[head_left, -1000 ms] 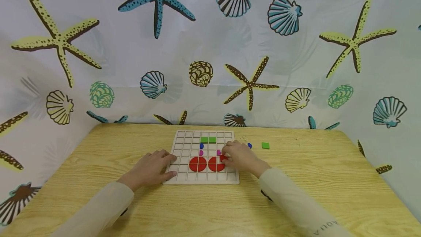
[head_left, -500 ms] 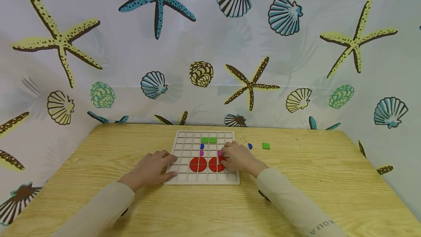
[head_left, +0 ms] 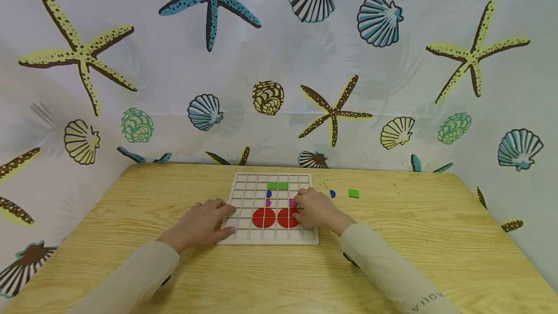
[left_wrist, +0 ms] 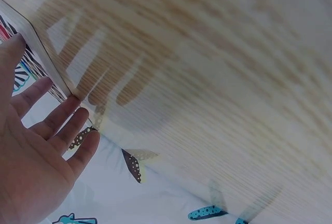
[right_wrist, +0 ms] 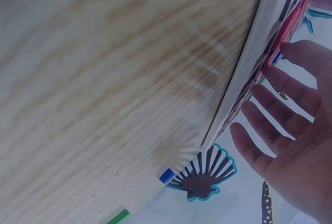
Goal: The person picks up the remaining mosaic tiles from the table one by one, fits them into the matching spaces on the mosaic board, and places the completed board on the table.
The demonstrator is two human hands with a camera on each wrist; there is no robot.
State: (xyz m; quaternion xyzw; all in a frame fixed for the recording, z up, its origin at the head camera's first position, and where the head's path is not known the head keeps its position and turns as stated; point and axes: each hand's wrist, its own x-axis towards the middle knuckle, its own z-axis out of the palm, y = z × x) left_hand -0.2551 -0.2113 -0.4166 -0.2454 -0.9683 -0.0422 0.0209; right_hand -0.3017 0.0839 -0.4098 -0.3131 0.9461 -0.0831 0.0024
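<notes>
- Two hands are at one pale gridded board (head_left: 268, 242) on the wooden desk (head_left: 279, 275) in the head view: the left hand (head_left: 198, 222) touches its 9 o'clock edge, the right hand (head_left: 317, 209) reaches in from 3 o'clock.
- Within the board's cells, towards 12 o'clock, lie two green squares (head_left: 283, 185) side by side; below them a blue half-disc (head_left: 269, 194), then a magenta piece (head_left: 268, 203). A second magenta piece (head_left: 291, 203) at 2 o'clock is partly covered by fingers.
- Each spread over four cells, the left red disc (head_left: 260, 213) lies at 7 o'clock and the right red disc (head_left: 283, 213) at 4.
- Off the board towards 2 o'clock, a loose blue piece (head_left: 333, 194) and, beyond it, a loose green tile (head_left: 353, 193) rest on the desk.
- One second ago a red part jutted from the right red disc under the fingers; now the visible red lines up as a round.
- Left wrist view: the grip is spread, thumb and fingers apart at the board's edge, towards 9 o'clock.
- Right wrist view: fingers fan from 4 o'clock, thumb and forefinger at the red; whether this grip pinches or merely touches, I cannot tell.
</notes>
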